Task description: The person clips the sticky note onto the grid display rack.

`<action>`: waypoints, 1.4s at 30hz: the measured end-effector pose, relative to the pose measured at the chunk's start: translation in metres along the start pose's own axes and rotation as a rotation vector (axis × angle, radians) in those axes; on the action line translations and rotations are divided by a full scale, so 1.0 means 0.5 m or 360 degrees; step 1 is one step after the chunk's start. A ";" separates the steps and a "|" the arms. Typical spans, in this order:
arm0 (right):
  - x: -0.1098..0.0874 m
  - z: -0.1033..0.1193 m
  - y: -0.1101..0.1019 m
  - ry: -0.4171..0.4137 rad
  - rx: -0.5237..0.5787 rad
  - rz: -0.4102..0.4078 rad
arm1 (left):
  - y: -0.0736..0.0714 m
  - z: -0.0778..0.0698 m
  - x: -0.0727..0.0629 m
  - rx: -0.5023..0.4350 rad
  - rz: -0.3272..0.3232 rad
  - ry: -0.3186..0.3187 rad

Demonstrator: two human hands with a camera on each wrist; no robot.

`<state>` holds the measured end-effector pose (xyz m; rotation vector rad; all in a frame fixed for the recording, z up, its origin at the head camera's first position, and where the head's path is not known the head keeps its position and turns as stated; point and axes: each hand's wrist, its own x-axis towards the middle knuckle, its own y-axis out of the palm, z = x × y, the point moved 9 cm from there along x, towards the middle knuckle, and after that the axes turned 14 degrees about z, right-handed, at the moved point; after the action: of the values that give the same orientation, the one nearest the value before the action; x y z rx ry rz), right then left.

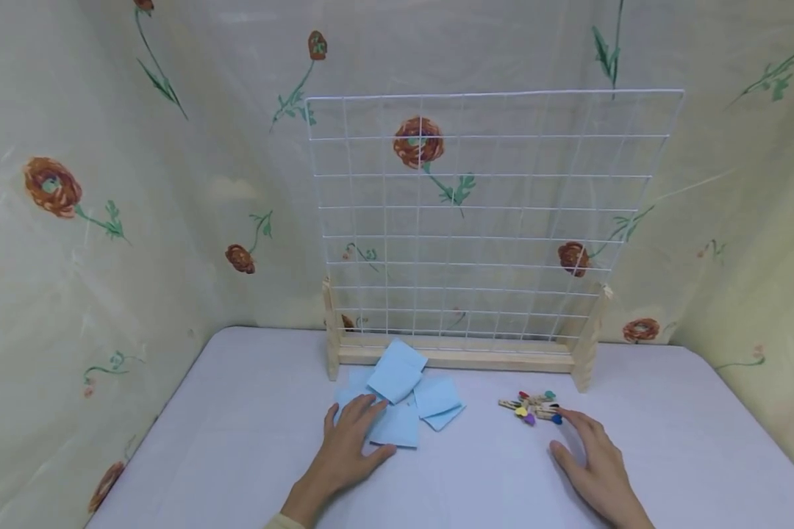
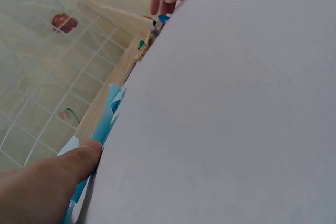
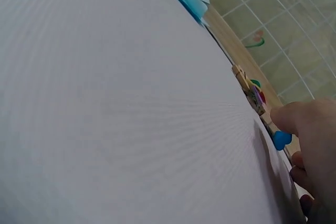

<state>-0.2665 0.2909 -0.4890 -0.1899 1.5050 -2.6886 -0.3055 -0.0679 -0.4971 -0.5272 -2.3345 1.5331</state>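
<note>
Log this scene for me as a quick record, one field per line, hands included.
Left hand: fingertips at the blue paper; contact unclear
Right hand: index fingertip at the right side of the clothespins; thumb apart
Blue paper: several overlapping pieces, left of the clothespins
Clothespins: small pile, coloured tops
Wire rack: in a wooden stand, behind paper and clothespins
Table: white
Backdrop: flowered sheet

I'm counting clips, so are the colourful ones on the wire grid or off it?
Off: the clips lie piled on the table, in front of the wire grid, beside the right hand.
</note>
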 end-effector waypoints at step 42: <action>0.007 -0.016 0.007 0.0200 0.0145 -0.0050 | -0.036 -0.025 -0.023 -0.0334 -0.0462 0.0326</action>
<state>-0.2710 0.2956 -0.4957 -0.0417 1.4170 -2.8352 -0.2925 -0.0697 -0.4761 -0.3537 -2.3029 1.0620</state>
